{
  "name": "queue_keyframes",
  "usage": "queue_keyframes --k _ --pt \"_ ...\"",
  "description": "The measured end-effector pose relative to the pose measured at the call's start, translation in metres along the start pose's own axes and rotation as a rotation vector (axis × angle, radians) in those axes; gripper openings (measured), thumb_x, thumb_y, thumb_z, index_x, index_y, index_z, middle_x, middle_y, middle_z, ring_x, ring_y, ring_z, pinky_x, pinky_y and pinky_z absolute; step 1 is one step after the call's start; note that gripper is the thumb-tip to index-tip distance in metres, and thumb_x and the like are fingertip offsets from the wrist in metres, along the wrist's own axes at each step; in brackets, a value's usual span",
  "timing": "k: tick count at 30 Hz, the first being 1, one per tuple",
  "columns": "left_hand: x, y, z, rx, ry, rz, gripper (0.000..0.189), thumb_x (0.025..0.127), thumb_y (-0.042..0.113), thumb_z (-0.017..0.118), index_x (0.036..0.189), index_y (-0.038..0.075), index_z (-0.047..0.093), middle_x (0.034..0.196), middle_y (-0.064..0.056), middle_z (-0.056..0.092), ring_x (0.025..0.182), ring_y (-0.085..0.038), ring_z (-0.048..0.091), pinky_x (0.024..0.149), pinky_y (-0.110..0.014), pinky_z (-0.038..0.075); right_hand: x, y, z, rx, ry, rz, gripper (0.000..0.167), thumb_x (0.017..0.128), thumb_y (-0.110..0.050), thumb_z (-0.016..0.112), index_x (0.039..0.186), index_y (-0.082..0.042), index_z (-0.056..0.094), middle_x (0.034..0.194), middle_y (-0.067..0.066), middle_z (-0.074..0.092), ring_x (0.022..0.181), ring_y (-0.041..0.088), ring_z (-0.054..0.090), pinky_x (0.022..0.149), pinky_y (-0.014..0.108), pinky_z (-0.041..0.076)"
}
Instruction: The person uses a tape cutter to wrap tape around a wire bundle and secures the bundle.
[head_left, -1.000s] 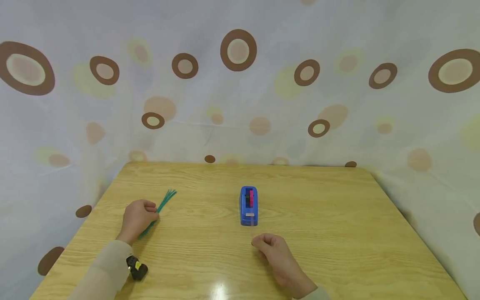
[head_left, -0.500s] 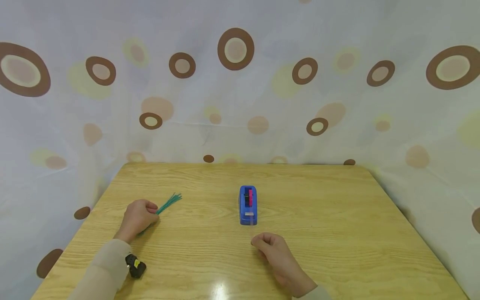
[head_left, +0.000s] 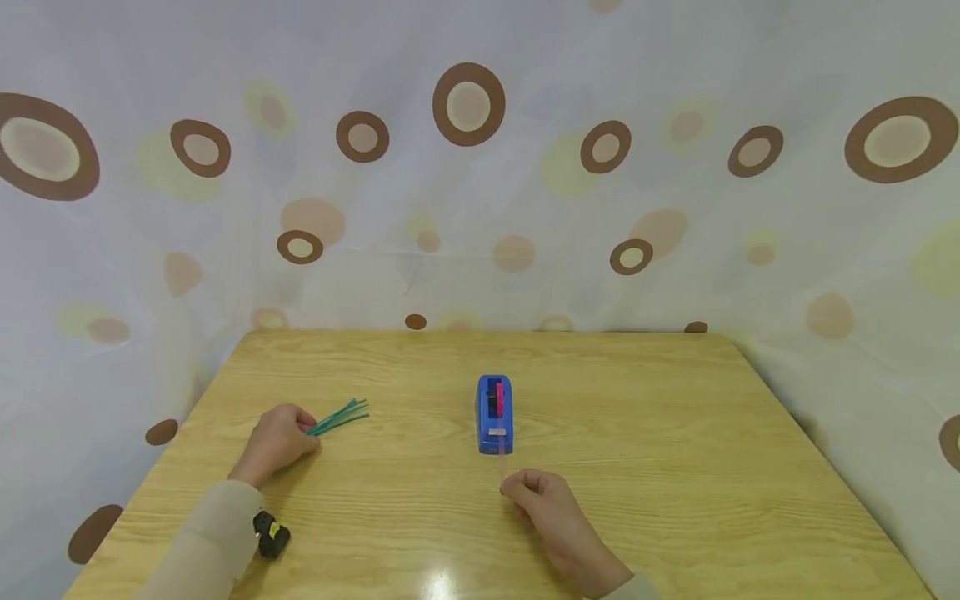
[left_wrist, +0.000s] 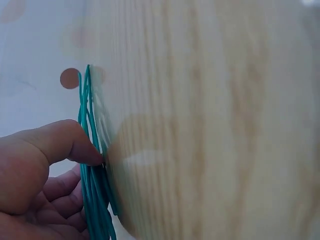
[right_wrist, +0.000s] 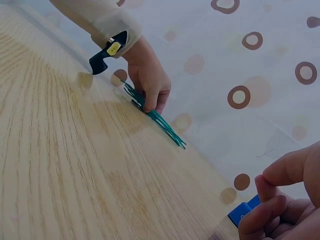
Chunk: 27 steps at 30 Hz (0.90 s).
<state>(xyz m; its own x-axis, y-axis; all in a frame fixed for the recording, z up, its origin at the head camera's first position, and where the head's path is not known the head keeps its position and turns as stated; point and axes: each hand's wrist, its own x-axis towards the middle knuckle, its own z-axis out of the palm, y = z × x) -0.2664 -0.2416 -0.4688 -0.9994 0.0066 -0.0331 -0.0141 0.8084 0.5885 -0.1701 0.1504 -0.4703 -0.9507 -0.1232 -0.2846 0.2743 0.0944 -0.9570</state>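
My left hand (head_left: 276,442) pinches a bundle of thin teal-green strands (head_left: 341,417) between thumb and fingers, at the left of the table. They look like coated wire or twist ties; the kind is not certain. In the left wrist view the thumb lies across the strands (left_wrist: 95,195), several of them side by side. A blue tape dispenser (head_left: 495,447) with a pink-cored roll stands mid-table. From it a clear strip of tape (head_left: 502,463) runs toward me, and my right hand (head_left: 555,517) pinches its end. The fingertips hide that end.
The wooden table (head_left: 675,433) reaches back to a hanging cloth (head_left: 540,192) with brown ring prints, which also closes off both sides. A black device with a yellow label (head_left: 272,533) is worn at the left wrist.
The green bundle has turned in my left hand: its far end has swung right and toward me, and its near end no longer shows. The right hand and dispenser stay put.
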Motion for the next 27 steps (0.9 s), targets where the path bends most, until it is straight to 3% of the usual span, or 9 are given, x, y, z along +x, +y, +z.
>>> queue_keyframes --k 6,18,27 --pt "-0.0005 0.0017 0.0 -0.002 -0.033 0.001 0.025 0.077 0.004 0.071 0.098 -0.007 0.067 0.091 -0.012 0.066 0.085 -0.027 0.062 0.08 -0.047 0.05 0.0019 0.0007 -0.0004 -0.012 0.004 0.007 0.022 0.098 -0.017 0.06 0.098 0.005 0.065 0.078 0.001 0.05 0.078 0.018 0.048 0.071 0.03 0.042" --pt "-0.0032 0.0078 -0.0052 0.097 -0.095 0.025 0.022 0.078 0.003 0.069 0.098 -0.006 0.064 0.09 -0.01 0.064 0.083 -0.026 0.059 0.079 -0.048 0.049 0.0048 0.0052 0.0009 -0.023 -0.008 0.008 0.022 0.098 -0.016 0.06 0.099 0.006 0.065 0.077 0.0 0.051 0.079 0.018 0.048 0.072 0.031 0.042" --pt "-0.0018 0.0074 -0.006 0.139 -0.164 0.064 0.027 0.084 0.001 0.06 0.108 -0.01 0.061 0.104 -0.019 0.063 0.097 -0.036 0.059 0.087 -0.053 0.047 0.0035 0.0048 -0.0005 -0.019 -0.032 -0.013 0.022 0.099 -0.017 0.06 0.095 0.004 0.065 0.079 0.0 0.05 0.081 0.018 0.047 0.072 0.03 0.042"
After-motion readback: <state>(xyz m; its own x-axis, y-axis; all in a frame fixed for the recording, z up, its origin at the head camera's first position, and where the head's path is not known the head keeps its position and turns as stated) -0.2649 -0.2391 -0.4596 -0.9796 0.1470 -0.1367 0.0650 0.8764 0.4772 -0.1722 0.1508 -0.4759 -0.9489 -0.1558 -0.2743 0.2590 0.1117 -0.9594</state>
